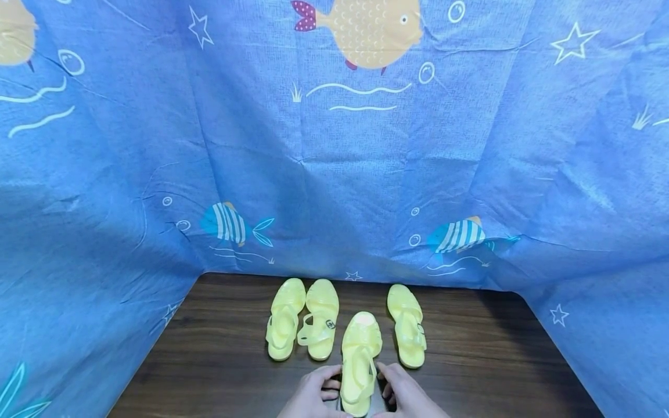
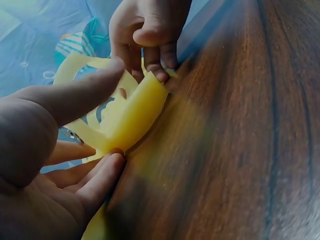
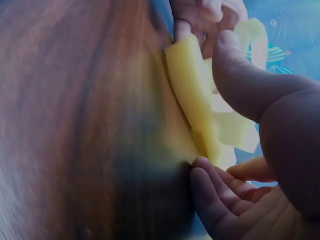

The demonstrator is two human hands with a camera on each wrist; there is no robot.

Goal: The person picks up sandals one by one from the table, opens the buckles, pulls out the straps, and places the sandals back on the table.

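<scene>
A pale yellow jelly sandal (image 1: 360,342) is at the front of the table, toe pointing away and heel toward me. My left hand (image 1: 315,395) holds its left side, fingers on the sole's edge and thumb near the heel. From the right, my right hand (image 1: 406,392) holds the same sandal in a similar way. Close up in the left wrist view, the sandal's heel (image 2: 142,110) lies between both hands at the tabletop. The right wrist view shows the heel end (image 3: 187,82) too, with the right fingertips by the sole. Whether the sole touches the table is hard to tell.
Two matching sandals, one (image 1: 286,316) beside another (image 1: 321,316), lie behind and left. A third sandal (image 1: 406,325) lies behind and right. The dark wooden table (image 1: 209,360) is enclosed at the back and sides by a blue fish-print cloth (image 1: 355,191).
</scene>
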